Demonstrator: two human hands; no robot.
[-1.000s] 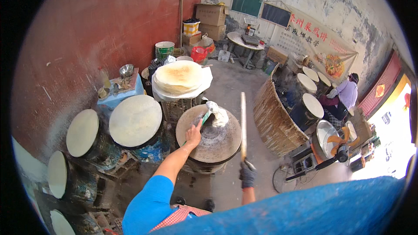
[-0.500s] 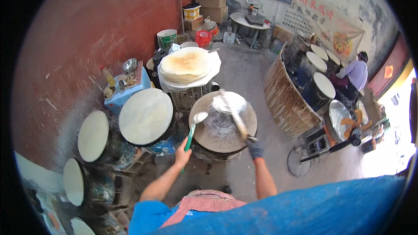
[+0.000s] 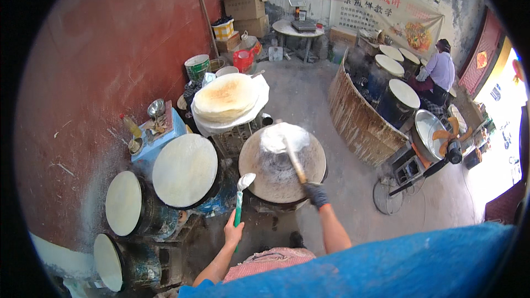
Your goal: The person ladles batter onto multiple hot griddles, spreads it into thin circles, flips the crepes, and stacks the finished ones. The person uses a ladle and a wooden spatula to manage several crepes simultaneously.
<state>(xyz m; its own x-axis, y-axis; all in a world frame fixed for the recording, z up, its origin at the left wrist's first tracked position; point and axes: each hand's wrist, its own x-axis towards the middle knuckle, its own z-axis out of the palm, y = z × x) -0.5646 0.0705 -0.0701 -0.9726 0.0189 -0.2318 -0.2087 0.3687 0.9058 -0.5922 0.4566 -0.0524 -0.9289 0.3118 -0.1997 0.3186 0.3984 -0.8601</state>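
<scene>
Left grip point(image 3: 233, 234) holds scoop point(image 3: 239, 204) by griddle point(image 3: 270, 179) edge, apparently leaving room for the stick point(image 3: 293, 161), which the gloved right grip point(image 3: 316, 193) clasps over white batter point(image 3: 298, 139).

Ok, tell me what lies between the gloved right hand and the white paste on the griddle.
In the head view, the wooden stick in the right hand spans it, reaching the white paste; under the stick is bare griddle.

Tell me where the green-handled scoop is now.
In the head view, the green-handled scoop is left of centre, in the left hand, by the lower left edge of the griddle.
</scene>
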